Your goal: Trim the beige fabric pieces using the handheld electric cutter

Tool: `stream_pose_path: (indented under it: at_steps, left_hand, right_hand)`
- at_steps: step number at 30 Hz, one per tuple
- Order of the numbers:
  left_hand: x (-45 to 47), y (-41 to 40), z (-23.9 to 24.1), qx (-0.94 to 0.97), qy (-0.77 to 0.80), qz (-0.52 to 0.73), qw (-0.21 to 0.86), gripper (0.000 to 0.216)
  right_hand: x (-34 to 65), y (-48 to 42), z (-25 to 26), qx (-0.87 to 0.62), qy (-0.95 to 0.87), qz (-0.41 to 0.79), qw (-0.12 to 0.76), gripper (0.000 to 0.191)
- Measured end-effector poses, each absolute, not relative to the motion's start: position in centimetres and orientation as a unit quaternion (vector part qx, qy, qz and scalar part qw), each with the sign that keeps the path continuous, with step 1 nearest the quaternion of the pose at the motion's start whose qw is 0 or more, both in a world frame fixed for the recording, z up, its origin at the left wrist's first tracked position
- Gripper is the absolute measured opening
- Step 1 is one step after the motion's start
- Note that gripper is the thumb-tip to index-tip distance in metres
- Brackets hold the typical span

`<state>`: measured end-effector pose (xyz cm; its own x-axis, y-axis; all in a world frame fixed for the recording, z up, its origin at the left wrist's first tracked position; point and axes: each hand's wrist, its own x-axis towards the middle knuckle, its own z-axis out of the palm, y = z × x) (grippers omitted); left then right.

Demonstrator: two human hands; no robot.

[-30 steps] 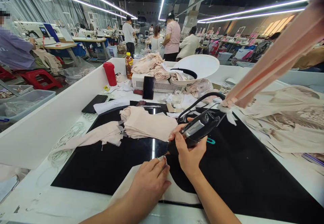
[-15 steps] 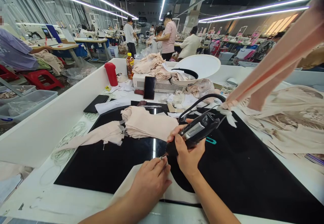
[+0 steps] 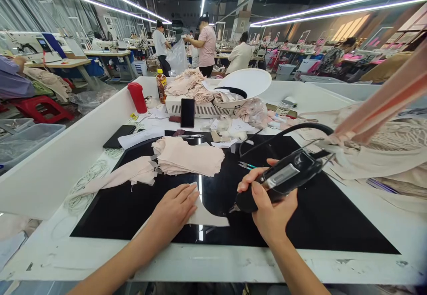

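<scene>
My left hand (image 3: pixel 175 206) lies flat, fingers stretched out, on a pale cream fabric piece (image 3: pixel 210 216) with a curved edge. Part of that piece is hidden under the hand and forearm. My right hand (image 3: pixel 271 210) is wrapped round a black corded handheld power tool (image 3: pixel 282 175) with a pointed metal tip. The tip is just off the fabric's right end, low over the black board (image 3: pixel 333 215). Pink fabric strips (image 3: pixel 383 94) are tied to the tool's rear end. Beyond my left hand lies a stack of pale pink fabric pieces (image 3: pixel 190 157).
More pieces (image 3: pixel 123 177) lie left of the stack. A teal-handled pointed tool (image 3: pixel 247 165) is partly behind my right hand. A phone (image 3: pixel 187 112), a red cup (image 3: pixel 136 98) and a bottle (image 3: pixel 161 86) stand at the back. Fabric heaps (image 3: pixel 393 152) lie right. People work beyond.
My right hand has moved right with the power tool, its tip coming away from my left fingers. My left hand has shifted left and flattened on the fabric, which has moved further onto the board.
</scene>
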<state>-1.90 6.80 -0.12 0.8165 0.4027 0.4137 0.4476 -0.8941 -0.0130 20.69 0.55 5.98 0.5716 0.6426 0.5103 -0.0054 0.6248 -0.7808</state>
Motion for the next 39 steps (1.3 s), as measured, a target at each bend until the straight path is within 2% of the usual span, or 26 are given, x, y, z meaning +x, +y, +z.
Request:
stream_pose_path:
  at_steps: [10, 19, 39]
  left_hand:
    - [1.1, 1.7, 0.3, -0.968, -0.114, -0.224, -0.012, 0.03]
    - [1.5, 2.2, -0.1, -0.978, -0.151, -0.144, -0.008, 0.038]
    - [0.5, 3.1, -0.2, -0.979, -0.155, -0.13, -0.012, 0.038]
  right_hand:
    - [20.0, 0.0, 5.2, -0.389, -0.419, 0.22, 0.79, 0.046]
    - [19.5, -0.1, 5.5, -0.402, -0.43, 0.21, 0.781, 0.046]
    - [19.6, 0.4, 5.6, -0.413, -0.432, 0.209, 0.774, 0.041]
